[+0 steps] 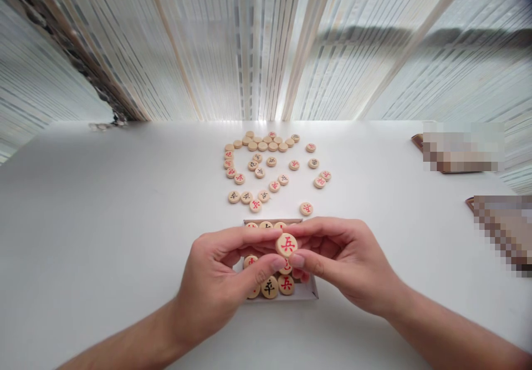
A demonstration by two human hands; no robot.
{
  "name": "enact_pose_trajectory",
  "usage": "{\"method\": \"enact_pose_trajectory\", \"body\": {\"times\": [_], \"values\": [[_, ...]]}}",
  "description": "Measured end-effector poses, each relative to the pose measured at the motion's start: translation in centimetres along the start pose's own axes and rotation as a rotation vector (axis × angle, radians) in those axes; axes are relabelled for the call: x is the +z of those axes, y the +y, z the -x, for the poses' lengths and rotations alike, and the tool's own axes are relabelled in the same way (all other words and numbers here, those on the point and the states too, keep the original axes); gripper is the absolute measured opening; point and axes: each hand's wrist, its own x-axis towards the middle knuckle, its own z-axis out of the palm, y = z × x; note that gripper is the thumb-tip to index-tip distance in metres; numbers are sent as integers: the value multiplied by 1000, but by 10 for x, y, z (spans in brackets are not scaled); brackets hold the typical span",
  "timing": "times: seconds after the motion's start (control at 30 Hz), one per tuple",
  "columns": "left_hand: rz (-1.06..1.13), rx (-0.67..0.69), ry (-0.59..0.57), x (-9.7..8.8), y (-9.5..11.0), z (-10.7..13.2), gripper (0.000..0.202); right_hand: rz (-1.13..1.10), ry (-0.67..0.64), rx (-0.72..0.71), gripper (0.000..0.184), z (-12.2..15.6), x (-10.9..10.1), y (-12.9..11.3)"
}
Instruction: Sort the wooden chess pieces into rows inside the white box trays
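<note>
My left grip (214, 276) and right grip (355, 262) together pinch one piece (286, 245) between thumbs and fingertips, its red character showing. I hold it above the box (310, 292), where other pieces (270, 287) lie face up. Beyond, loose pieces (271, 162) are scattered on the table (124, 231), some blank side up.

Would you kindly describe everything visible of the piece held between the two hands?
The held piece is a round, pale disc, apparently wooden, with a red character on its face. It is raised over the shallow box, face toward the camera, character upright. The left hand and right hand hold its edge from either side; its back is hidden.
</note>
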Motion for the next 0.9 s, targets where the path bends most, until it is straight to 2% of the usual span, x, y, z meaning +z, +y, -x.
{"method": "enact_pose_trajectory", "body": {"times": [0.13, 0.4, 0.6, 0.73, 0.9], "values": [[11, -30, 10, 1, -1, 1, 33, -3, -44, -27, 29, 1, 1, -1], [75, -74, -21, 1, 3, -1, 34, -39, -32, -41, 21, 1, 3, -4], [122, -102, -37, 2, 2, -1, 27, -33, -47, -58, 27, 2, 0, 0], [81, -115, -38, 0, 1, -1, 25, 1, -70, -98, 30, 2, -1, 2], [6, -64, -19, -2, 0, -1, 20, 30, -92, -104, 31, 2, 0, -1]]}}
